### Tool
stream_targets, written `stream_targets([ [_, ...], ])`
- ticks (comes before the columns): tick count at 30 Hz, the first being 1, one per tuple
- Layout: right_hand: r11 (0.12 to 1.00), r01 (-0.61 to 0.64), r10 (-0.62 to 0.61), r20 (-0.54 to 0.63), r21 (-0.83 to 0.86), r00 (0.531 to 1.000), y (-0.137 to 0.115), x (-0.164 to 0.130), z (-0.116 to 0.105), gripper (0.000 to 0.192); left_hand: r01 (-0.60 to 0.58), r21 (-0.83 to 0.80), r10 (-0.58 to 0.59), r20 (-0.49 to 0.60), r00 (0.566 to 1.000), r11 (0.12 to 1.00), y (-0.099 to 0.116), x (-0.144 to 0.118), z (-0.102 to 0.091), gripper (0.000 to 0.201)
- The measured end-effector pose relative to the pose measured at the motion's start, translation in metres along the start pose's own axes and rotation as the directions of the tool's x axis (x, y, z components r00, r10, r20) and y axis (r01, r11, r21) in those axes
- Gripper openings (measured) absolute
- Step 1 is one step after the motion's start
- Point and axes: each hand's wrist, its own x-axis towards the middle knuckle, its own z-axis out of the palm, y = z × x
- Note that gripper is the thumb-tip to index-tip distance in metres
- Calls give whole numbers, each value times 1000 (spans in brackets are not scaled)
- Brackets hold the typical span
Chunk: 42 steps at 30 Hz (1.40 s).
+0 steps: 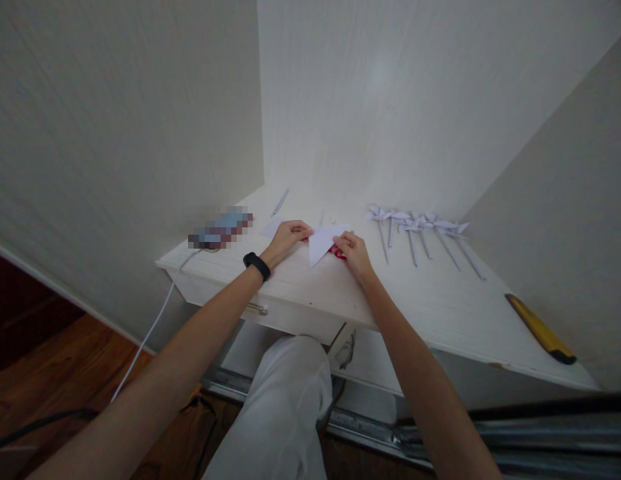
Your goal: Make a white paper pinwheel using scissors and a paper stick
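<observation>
A folded, triangular piece of white paper (321,245) is held up between my hands above the white desk. My left hand (289,239), with a black band on the wrist, pinches its upper left corner. On the other side my right hand (352,251) grips the right edge between thumb and fingers. Something red (337,252) shows behind the paper, partly covered by it and my fingers; its kind is unclear. Another white paper sheet (271,228) lies flat just behind my left hand.
Several white paper pinwheels (420,221) on sticks lie at the back right. Thin sticks (280,202) lie at the back left. A phone-like, blurred object (221,230) with a white cable (163,310) is at the left, a yellow-and-black cutter (540,328) at the right edge. Walls enclose the desk (310,293).
</observation>
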Motion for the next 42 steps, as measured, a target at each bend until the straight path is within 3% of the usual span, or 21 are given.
stream_targets([
  [10, 994, 27, -32, -44, -107, 999, -1, -2, 1, 33, 14, 6, -14, 60, 998, 1000, 4, -3, 3, 28],
  [16, 992, 38, -57, -151, -122, 987, 1, -1, -1, 31, 48, 92, -63, 159, 985, 995, 8, -8, 6, 23],
  [22, 996, 32, -37, -62, -81, 997, 2, -1, 1, 33, 21, 59, -28, 120, 992, 998, 8, -7, 4, 19],
  [29, 979, 48, -69, -102, -200, 992, 1, -2, 0, 34, 77, 63, -84, 122, 989, 995, 10, -7, 6, 17],
  [36, 994, 17, -18, -9, -106, 1000, 7, 0, 0, 35, 40, 18, -41, 76, 996, 999, 8, -6, 4, 19],
  [42, 986, 16, -25, -53, -165, 998, 5, -1, 0, 36, 92, 8, -93, 107, 990, 996, 12, -8, 6, 16],
])
